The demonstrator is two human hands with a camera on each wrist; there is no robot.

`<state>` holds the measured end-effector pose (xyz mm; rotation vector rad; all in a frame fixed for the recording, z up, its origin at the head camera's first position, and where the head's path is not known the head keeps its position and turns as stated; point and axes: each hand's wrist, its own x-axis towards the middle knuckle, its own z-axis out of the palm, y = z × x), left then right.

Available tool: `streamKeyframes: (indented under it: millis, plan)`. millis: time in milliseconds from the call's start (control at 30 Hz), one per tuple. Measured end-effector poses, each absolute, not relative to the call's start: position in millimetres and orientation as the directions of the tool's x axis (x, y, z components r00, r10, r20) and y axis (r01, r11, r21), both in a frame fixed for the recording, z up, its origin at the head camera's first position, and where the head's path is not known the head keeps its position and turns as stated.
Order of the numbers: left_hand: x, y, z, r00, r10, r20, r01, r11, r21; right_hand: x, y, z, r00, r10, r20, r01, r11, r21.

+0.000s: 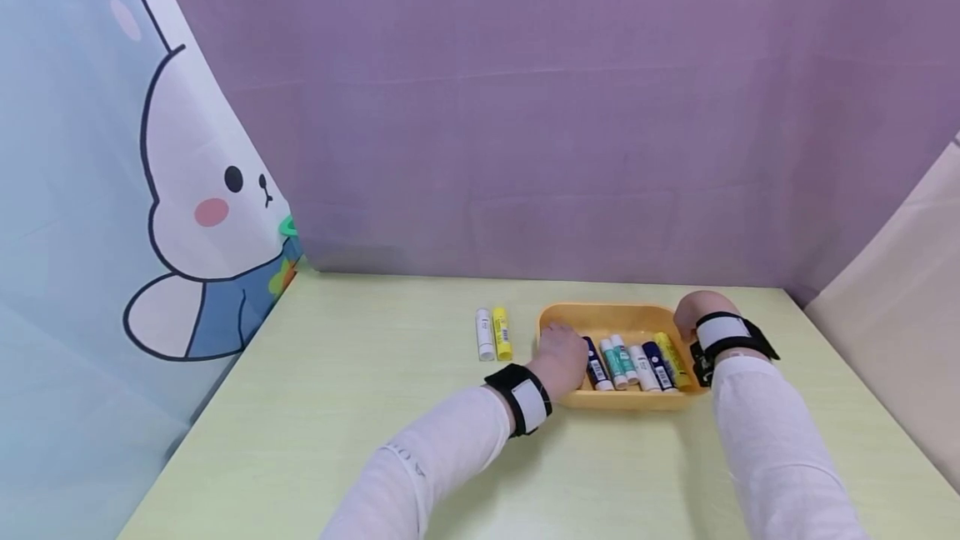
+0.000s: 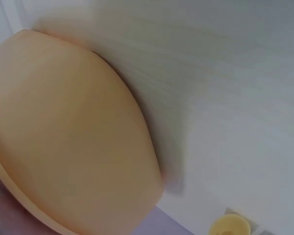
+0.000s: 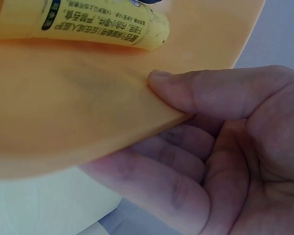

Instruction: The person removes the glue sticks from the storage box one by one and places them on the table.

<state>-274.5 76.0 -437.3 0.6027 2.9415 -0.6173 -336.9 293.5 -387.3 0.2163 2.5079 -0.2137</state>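
An orange plastic tray (image 1: 630,400) holds several glue sticks in a slanted row, among them a dark blue glue stick (image 1: 597,365), a green-and-white glue stick (image 1: 613,365) and a yellow glue stick (image 3: 103,22). My right hand (image 3: 225,147) pinches the tray's right rim, thumb inside and fingers under the outer side. My left hand (image 1: 562,357) reaches over the tray's left end, beside the dark blue glue stick. Its fingers are hidden; the left wrist view shows mostly the tray's outer wall (image 2: 83,132) and a blurred bit of hand beyond the rim.
Left of the tray, a white glue stick (image 1: 484,335) and another yellow glue stick (image 1: 502,335) lie side by side on the pale table (image 1: 360,407). A purple cloth (image 1: 540,123) hangs behind the table, and a blue printed cloth (image 1: 67,273) hangs at the left.
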Motion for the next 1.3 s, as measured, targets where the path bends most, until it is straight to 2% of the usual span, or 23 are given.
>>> streamKeyframes:
  millis: [400, 600, 767, 1000, 1067, 1233, 1300]
  plan:
    - [-268.0, 79.4, -429.8, -0.928, 0.325, -0.184, 0.373, 0.809, -0.453, -336.4, 292.4, -386.6, -0.806, 0.103, -0.583, 0.206, 0.972, -0.113]
    - [-269.8, 78.3, -431.0, -0.925, 0.333, -0.184, 0.38, 0.825, -0.418, -335.3, 291.8, -386.7, -0.809, 0.098, -0.579, 0.194, 0.975, -0.106]
    - [-271.5, 75.8, -430.8, -0.906, 0.393, -0.156, 0.422, 0.863, -0.277, -329.9, 289.4, -381.4, -0.812, 0.095, -0.576, 0.188, 0.976, -0.105]
    - [-268.0, 70.8, -429.2, -0.892, 0.432, -0.135, 0.417, 0.9, 0.127, -325.1, 288.6, -376.3, -0.806, 0.158, -0.571, 0.295, 0.943, -0.155]
    - [-267.2, 70.6, -428.9, -0.893, 0.43, -0.132, 0.407, 0.897, 0.172, -325.5, 288.9, -376.9, -0.808, 0.154, -0.569, 0.285, 0.947, -0.148]
    - [-266.2, 71.4, -429.1, -0.903, 0.413, -0.12, 0.382, 0.898, 0.218, -329.5, 290.2, -379.7, -0.818, 0.072, -0.57, 0.143, 0.987, -0.08]
    - [-266.5, 71.4, -429.8, -0.909, 0.401, -0.117, 0.365, 0.898, 0.244, -330.5, 290.8, -380.6, -0.823, 0.068, -0.564, 0.14, 0.986, -0.085]
